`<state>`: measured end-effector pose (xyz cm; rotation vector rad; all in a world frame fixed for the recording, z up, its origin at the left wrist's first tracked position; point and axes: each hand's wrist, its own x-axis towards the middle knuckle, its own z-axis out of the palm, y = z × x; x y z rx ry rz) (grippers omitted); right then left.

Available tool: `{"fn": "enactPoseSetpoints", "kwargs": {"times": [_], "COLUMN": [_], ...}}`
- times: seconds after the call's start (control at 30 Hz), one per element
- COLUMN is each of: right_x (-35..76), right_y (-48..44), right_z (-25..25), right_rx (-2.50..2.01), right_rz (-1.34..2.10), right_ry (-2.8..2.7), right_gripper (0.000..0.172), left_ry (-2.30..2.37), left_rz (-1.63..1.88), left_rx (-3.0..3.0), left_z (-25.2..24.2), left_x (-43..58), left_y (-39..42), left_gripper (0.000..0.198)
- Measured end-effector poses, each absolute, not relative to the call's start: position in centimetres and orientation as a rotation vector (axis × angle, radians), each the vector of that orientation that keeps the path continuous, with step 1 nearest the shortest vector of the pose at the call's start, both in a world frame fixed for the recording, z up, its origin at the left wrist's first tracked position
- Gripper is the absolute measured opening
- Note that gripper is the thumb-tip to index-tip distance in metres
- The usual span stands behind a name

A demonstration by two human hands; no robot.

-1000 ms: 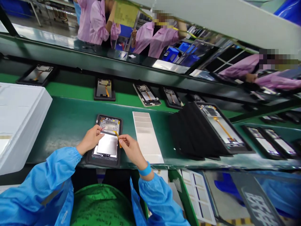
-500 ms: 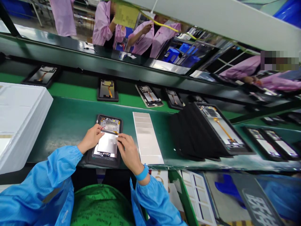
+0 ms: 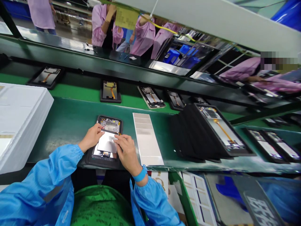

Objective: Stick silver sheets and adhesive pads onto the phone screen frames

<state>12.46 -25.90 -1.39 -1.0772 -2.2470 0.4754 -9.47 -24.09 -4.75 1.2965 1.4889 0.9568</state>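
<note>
An opened tablet (image 3: 110, 126) lies in a black foam tray (image 3: 103, 161) in front of me, its circuit board bare at the far end. A flat silver battery (image 3: 107, 142) sits over its lower half, slightly askew, with a thin red wire by its upper left corner. My left hand (image 3: 91, 137) is closed, pinching that corner between thumb and fingers. Bent fingers of my right hand (image 3: 127, 152) touch the battery's upper right part, the thumb near its right edge. Whether the battery lies flat against the tablet cannot be made out.
Right of the tray lies a pale adhesive sheet (image 3: 148, 141). Beyond it stand stacked black foam trays (image 3: 192, 135), a tablet in the top one. White foam boxes (image 3: 28, 119) stand at left. More tablets (image 3: 110, 91) lie along the green conveyor (image 3: 80, 91); people in pink work behind.
My right fingers have shifted slightly left, from the battery's right edge onto its face. My left hand has stayed nearly in place. Tablets on the conveyor have moved a little to the right.
</note>
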Motion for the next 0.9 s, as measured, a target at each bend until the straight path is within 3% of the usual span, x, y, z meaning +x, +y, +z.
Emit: {"fn": "enactPoseSetpoints", "kwargs": {"times": [0.67,0.9], "right_x": [12.1,13.9], "right_y": [-25.6,-24.1], "right_z": [-2.3,-1.7], "right_rx": [-1.176,-1.167], "right_rz": [0.478,0.632], "right_ry": [-2.504,-2.139], "right_gripper": [0.025,0.022], "left_ry": [1.715,1.664], "left_rz": [0.819,0.790], "left_rx": [1.605,1.587], "left_z": [-4.1,-4.2], "left_x": [-9.5,-9.6], "left_y": [-24.0,-23.9], "left_gripper": [0.011,0.009]}}
